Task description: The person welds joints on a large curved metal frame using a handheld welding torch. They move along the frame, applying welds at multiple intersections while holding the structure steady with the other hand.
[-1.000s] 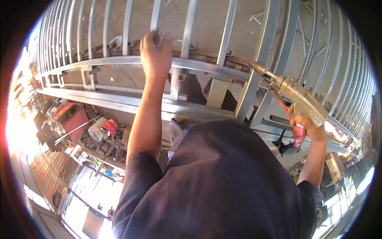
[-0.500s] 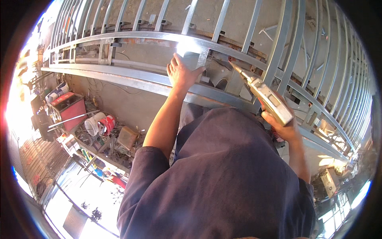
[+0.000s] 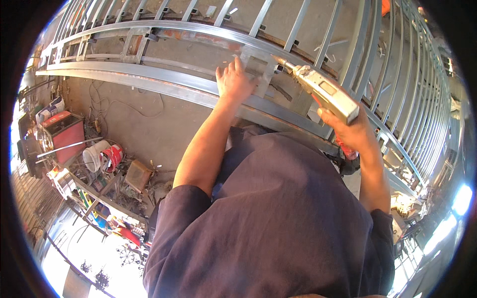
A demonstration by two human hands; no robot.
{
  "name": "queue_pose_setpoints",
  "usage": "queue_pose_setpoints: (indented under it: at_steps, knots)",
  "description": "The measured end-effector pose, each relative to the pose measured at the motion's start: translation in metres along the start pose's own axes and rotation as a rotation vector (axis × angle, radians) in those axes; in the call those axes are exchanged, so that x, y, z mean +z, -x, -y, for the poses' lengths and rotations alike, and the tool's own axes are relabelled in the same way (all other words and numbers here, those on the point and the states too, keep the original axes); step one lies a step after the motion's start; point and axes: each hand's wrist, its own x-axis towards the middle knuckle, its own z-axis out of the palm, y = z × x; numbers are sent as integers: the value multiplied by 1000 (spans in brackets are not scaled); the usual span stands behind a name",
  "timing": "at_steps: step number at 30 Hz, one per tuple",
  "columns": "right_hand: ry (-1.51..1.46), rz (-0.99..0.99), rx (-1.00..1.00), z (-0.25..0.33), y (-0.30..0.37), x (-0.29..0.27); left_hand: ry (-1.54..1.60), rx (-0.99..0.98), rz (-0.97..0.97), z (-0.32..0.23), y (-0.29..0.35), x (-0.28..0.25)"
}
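My right hand (image 3: 350, 130) grips a handheld welding gun (image 3: 328, 92), with a pale metal body, a thin nozzle and red on its handle. The nozzle tip lies close to the curved metal rail (image 3: 208, 31), beside a short upright piece (image 3: 264, 82). I cannot tell whether it touches. My left hand (image 3: 234, 83) has its fingers spread over the gap between that rail and the lower metal beam (image 3: 164, 79). Its thumb is smeared by motion, and it is nearest the short upright piece. I cannot make out whether the fingertips touch metal.
Long parallel metal bars (image 3: 293, 25) run away beyond the rail. Lower left are a red box (image 3: 64, 139), a white bucket (image 3: 94, 155), a red bucket (image 3: 113, 158) and a brown box (image 3: 137, 175). A cable (image 3: 107, 102) lies on the floor.
The gun has moved left and is raised, its nozzle nearer my left hand. My left hand has shifted slightly right. The bright glare on the rail has gone, and the view has turned a little.
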Motion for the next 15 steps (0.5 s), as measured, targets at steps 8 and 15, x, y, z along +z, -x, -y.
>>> queue_pose_setpoints:
  at_steps: [8,15]
  knots:
    - [103,-34,-134,-9,-46,43,153,-50,57,24,-17,-16]
    - [269,-65,-252,-12,-77,84,55,-46,183,40,-38,0]
